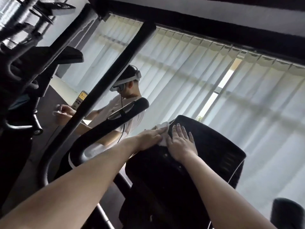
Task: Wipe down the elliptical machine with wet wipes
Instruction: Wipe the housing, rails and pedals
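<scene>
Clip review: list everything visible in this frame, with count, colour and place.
elliptical machine: one, black, centre, under both hands
wet wipe: one, white, on the machine's top edge
blinds: one set, pale, across the window behind
other person: one, white shirt, headset, behind the machine
sign: one, yellow, left of that person
left hand: one, fingers straight, pressing the wet wipe
right hand: one, flat on the machine, beside the wipe

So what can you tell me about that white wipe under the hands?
The wet wipe is white, soft-looking and crumpled, lying on the top edge of the elliptical's black cover. The left hand presses on it with straight fingers; the right hand lies flat beside it. A bunched bit sticks out past the fingertips.
</scene>
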